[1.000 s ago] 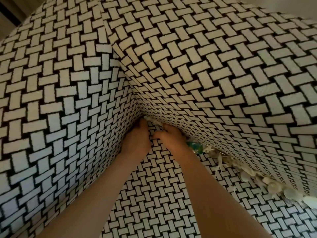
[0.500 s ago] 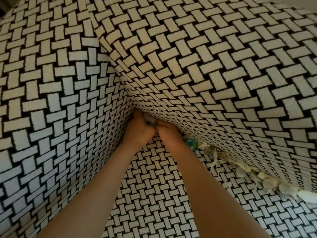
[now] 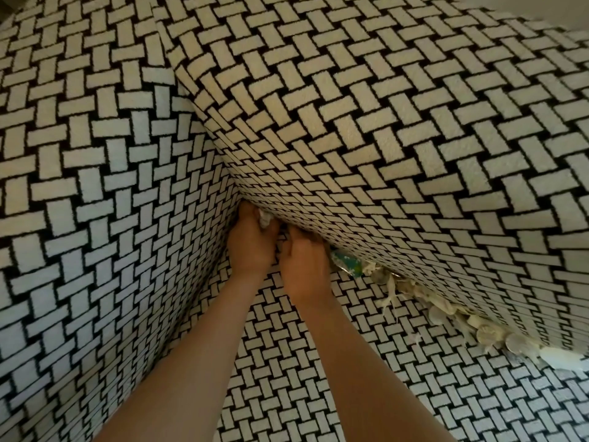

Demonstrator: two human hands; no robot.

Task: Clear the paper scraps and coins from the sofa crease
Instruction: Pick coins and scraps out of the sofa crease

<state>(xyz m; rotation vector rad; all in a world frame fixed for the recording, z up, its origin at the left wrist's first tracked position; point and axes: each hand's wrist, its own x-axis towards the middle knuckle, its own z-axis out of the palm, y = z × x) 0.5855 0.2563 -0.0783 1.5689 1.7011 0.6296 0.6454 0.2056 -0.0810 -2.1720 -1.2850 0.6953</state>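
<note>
Both hands reach into the corner of the sofa crease (image 3: 318, 247), where armrest, backrest and seat meet. My left hand (image 3: 251, 247) grips a crumpled white paper scrap (image 3: 264, 220) at the corner. My right hand (image 3: 304, 266) lies just to its right with its fingertips pushed under the backrest; what they touch is hidden. Along the crease to the right lie a teal wrapper (image 3: 347, 266), torn white paper scraps (image 3: 392, 288) and several pale round coins (image 3: 484, 333).
The armrest (image 3: 95, 218) rises at the left and the backrest cushion (image 3: 382, 138) overhangs the crease. The seat cushion (image 3: 287, 378) lies below my forearms. All share a black-and-white woven pattern.
My left hand has closed round a white scrap at the corner. My right hand has drawn back slightly from under the backrest. The view has shifted a little nearer.
</note>
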